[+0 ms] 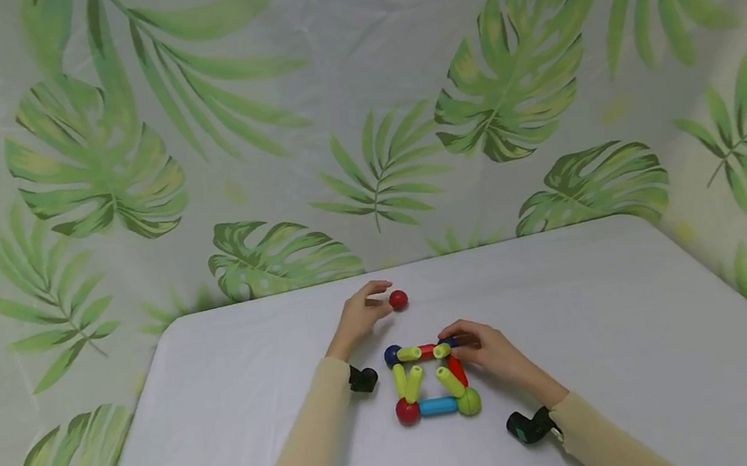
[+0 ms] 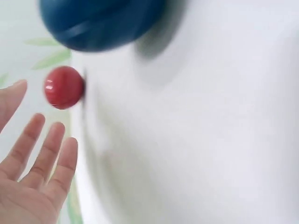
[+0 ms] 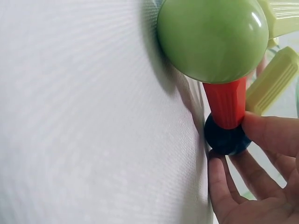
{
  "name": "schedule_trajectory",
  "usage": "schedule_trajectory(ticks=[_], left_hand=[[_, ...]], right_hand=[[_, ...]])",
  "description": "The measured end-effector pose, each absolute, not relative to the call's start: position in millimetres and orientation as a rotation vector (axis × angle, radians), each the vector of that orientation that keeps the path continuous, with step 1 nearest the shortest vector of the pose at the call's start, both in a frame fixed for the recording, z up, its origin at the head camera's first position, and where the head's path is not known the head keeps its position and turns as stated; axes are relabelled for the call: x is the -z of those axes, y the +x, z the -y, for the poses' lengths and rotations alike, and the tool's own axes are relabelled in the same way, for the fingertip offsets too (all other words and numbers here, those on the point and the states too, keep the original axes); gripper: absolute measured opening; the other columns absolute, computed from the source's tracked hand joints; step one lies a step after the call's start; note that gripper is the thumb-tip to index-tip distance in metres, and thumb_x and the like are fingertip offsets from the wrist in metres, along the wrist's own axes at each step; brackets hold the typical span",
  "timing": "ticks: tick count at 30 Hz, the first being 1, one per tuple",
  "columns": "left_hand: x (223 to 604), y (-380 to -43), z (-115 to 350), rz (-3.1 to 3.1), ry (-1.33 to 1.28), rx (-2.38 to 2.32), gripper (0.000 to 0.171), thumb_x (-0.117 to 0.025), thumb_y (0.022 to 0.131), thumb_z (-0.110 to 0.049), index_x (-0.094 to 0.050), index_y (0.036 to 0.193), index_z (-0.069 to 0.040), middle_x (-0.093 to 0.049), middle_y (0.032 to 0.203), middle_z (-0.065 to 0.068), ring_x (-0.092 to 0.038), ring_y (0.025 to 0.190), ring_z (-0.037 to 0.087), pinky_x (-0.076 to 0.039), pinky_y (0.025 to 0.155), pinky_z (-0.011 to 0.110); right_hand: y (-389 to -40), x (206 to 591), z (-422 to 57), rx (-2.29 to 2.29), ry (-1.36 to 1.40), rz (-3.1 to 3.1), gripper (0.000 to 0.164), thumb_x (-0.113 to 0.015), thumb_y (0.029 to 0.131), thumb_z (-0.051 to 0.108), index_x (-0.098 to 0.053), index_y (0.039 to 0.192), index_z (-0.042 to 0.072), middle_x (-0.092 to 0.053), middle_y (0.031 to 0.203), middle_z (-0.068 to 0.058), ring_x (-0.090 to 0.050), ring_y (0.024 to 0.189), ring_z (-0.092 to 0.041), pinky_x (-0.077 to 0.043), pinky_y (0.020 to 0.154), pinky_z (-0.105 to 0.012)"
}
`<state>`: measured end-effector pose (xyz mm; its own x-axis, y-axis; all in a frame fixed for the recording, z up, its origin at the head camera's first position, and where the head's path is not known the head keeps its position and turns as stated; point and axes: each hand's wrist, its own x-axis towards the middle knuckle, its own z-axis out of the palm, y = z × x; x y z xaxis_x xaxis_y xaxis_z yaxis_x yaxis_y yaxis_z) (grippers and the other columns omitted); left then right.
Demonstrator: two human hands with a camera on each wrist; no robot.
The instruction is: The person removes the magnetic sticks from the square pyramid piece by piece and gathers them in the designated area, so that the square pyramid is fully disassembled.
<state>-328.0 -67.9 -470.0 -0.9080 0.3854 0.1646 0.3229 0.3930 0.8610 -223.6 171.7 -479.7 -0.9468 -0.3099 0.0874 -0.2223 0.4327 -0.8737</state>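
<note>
A square frame of magnetic rods and balls lies on the table. A light blue rod [image 1: 438, 406] joins a red corner ball [image 1: 407, 411] to a green ball [image 1: 468, 400] in front. A red rod [image 3: 225, 105] runs from the green ball back to a dark blue ball [image 3: 227, 136]. Yellow-green rods [image 1: 451, 382] slant up from the corners. My right hand [image 1: 484, 352] grips that dark blue ball at the back right corner, thumb and fingers around it. Behind the frame, my left hand [image 1: 361, 316] reaches with spread fingers beside a loose red ball [image 2: 64, 87], apart from it in the left wrist view.
The frame's other dark blue ball [image 1: 394, 355] sits at the back left corner, near the left wrist. Black cameras are strapped to the left wrist [image 1: 363, 379] and right wrist [image 1: 530, 426]. A leaf-patterned cloth [image 1: 379, 175] hangs behind the white table [image 1: 236, 385].
</note>
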Motion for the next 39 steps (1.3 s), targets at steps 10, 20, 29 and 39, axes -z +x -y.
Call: schedule_trajectory(ticks=[10, 20, 29, 39], left_hand=[[469, -259, 82, -2.3, 1.031, -1.528, 0.024, -0.059, 0.094, -0.007, -0.061, 0.118, -0.007, -0.063, 0.115, 0.005, -0.056, 0.111, 0.021, -0.042, 0.097, 0.037], [478, -246, 63, -2.555, 1.043, -1.533, 0.015, -0.058, 0.094, -0.006, -0.061, 0.109, -0.008, -0.063, 0.106, 0.003, -0.055, 0.1, 0.015, -0.044, 0.093, 0.033], [470, -279, 94, -2.802, 0.689, -1.588, 0.02, -0.07, 0.083, 0.002, -0.067, 0.101, -0.007, -0.067, 0.1, 0.006, -0.06, 0.096, 0.021, -0.049, 0.084, 0.034], [475, -334, 120, -2.856, 0.501, -1.306, 0.017, -0.07, 0.083, 0.004, -0.068, 0.097, -0.007, -0.068, 0.1, 0.006, -0.059, 0.102, 0.024, -0.043, 0.095, 0.039]], right_hand=[[-232, 492, -174, 1.586, -0.453, -2.549, 0.025, -0.06, 0.093, 0.003, -0.061, 0.119, 0.004, -0.06, 0.118, -0.012, -0.057, 0.107, -0.032, -0.046, 0.091, -0.048], [-230, 490, -176, 1.585, -0.488, -2.529, 0.025, -0.059, 0.094, 0.004, -0.061, 0.118, 0.004, -0.06, 0.119, -0.012, -0.057, 0.107, -0.031, -0.046, 0.092, -0.046], [-229, 488, -172, 1.58, -0.455, -2.546, 0.024, -0.06, 0.093, 0.003, -0.062, 0.117, 0.006, -0.06, 0.118, -0.011, -0.057, 0.107, -0.03, -0.046, 0.093, -0.046], [-228, 486, -173, 1.579, -0.446, -2.547, 0.025, -0.06, 0.092, 0.001, -0.062, 0.117, 0.006, -0.06, 0.118, -0.011, -0.058, 0.106, -0.03, -0.048, 0.091, -0.043]])
